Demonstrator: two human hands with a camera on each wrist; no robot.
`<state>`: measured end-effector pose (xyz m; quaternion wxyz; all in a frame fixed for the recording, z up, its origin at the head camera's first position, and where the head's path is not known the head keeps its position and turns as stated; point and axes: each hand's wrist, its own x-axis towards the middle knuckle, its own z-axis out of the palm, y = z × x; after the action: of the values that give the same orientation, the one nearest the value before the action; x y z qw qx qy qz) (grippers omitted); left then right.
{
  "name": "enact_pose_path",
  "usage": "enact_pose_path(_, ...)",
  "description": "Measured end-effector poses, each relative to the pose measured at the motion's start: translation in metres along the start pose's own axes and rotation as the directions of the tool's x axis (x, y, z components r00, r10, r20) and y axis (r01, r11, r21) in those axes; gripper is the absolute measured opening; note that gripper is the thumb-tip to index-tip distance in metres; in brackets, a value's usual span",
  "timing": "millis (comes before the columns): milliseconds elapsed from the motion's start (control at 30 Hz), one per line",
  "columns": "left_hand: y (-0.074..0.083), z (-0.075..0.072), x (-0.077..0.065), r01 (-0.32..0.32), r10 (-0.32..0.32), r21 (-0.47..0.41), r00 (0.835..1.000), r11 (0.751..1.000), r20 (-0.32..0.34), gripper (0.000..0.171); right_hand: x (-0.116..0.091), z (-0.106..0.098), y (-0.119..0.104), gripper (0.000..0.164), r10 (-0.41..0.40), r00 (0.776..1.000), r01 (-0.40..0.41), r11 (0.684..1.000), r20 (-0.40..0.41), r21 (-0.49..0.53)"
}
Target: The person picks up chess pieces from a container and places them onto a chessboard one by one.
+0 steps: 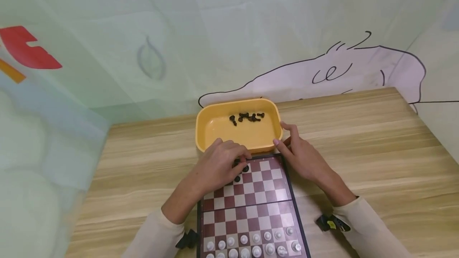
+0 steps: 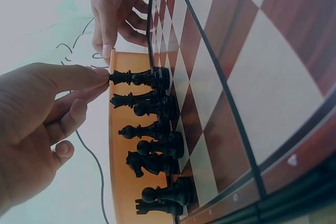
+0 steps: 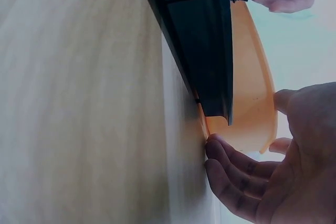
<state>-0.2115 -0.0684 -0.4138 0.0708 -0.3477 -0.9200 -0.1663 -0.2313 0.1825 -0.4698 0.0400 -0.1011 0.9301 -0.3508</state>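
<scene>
The left hand (image 1: 223,163) is pinching the top of a black chess piece (image 2: 122,77) that is standing in the far row of the board (image 1: 263,187), while the right hand (image 1: 303,156), fingers spread apart, is just touching the yellow tub (image 1: 229,137).

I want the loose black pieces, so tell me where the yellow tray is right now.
In the head view, the yellow tray sits near the centre, just beyond the far edge of the chessboard, with the right hand at its right end.
</scene>
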Motion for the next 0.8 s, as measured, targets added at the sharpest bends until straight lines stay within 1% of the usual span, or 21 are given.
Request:
enact_pose_path(167, 0.0001, 0.0018, -0.001, -0.006, 0.006, -0.007, 1.0, 1.0, 0.001, 0.013, -0.0007, 0.0019, 0.0017, 0.069, -0.008, 1.0, 0.008, 1.0, 0.002, 0.007)
enact_pose_path(433, -0.0017, 0.0056, -0.003, 0.041, -0.041, -0.014, 0.999, 0.999, -0.014, 0.013, -0.0004, 0.0024, 0.0016, 0.07, -0.006, 1.0, 0.006, 1.0, 0.005, 0.012)
enact_pose_path(600, -0.0012, 0.0066, -0.002, 0.045, -0.045, -0.013, 0.999, 0.999, -0.031, 0.011, 0.0009, 0.0008, 0.0016, 0.071, 0.009, 1.0, -0.009, 1.0, 0.005, -0.002)
enact_pose_path(800, 0.0005, 0.0051, -0.0023, 0.056, -0.057, -0.019, 0.998, 0.998, -0.018, 0.011, 0.0004, 0.0004, 0.0013, 0.072, 0.01, 1.0, -0.01, 1.0, 0.008, -0.006)
